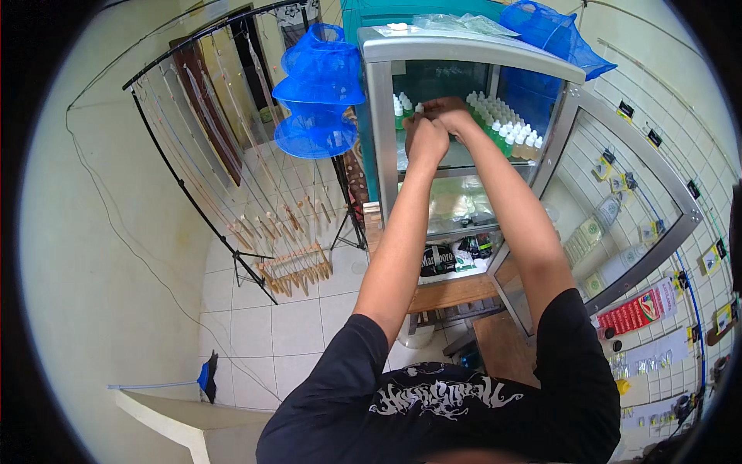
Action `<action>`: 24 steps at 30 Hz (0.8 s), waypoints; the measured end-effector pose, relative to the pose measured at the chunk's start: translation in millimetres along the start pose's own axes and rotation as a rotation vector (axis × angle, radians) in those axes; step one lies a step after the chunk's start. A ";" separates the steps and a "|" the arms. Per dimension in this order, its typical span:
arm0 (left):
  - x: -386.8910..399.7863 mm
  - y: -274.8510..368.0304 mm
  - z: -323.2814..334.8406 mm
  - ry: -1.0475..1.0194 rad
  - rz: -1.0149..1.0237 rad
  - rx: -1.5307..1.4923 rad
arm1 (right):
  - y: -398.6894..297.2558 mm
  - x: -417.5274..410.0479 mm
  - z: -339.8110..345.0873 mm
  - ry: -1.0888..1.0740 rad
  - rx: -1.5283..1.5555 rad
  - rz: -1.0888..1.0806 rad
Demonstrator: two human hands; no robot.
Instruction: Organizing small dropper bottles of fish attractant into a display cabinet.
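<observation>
Both my hands reach into a glass display cabinet with a metal frame [379, 116], over its upper shelf. My left hand [428, 138] has its fingers curled, close against my right hand [453, 113], which bends in from the right. Between their fingertips shows the white cap of a small dropper bottle [419, 108]; its body is hidden, and whether either hand grips it cannot be made out. Left of my hands stand a few green dropper bottles [399, 119]. To the right are close rows of green white-capped bottles [499, 136], with amber bottles [528, 148] at the near corner.
The cabinet's glass door [623, 203] stands swung out to the right. Packets [437, 261] lie on the lowest shelf, above a wooden bench [452, 293]. Blue mesh nets [317, 98] and a rack of fishing rods [284, 217] are leftward. A wire grid [704, 232] holds packaged goods.
</observation>
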State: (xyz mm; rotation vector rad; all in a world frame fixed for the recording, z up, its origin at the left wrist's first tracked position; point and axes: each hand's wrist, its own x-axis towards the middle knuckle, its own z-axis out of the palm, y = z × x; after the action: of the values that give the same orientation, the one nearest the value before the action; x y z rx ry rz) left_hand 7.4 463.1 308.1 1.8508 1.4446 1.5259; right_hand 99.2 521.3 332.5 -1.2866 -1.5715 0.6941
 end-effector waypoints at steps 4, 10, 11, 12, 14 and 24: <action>0.6 5.0 -1.2 0.048 -0.061 -0.017 | 13.4 16.1 3.7 -0.019 0.069 0.036; 7.9 5.5 -6.6 -0.046 -0.106 0.047 | 19.1 28.8 8.6 -0.059 0.041 0.014; 8.5 7.6 -6.0 -0.047 -0.101 0.045 | 21.4 31.1 6.4 -0.054 0.040 0.012; 9.3 5.9 -6.7 -0.055 -0.129 0.045 | 22.0 31.3 8.6 -0.047 0.022 0.011; 12.9 1.9 -8.8 -0.063 -0.153 0.048 | 22.9 31.9 13.4 -0.037 0.006 0.008; 17.9 -3.9 -7.9 -0.038 -0.209 0.004 | 25.9 34.9 19.1 -0.062 0.034 0.028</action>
State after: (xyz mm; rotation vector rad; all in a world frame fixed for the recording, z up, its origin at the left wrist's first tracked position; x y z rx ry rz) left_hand -3.0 477.3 317.4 1.6626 1.5686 1.3810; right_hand 92.6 564.4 313.7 -1.2750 -1.5878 0.7817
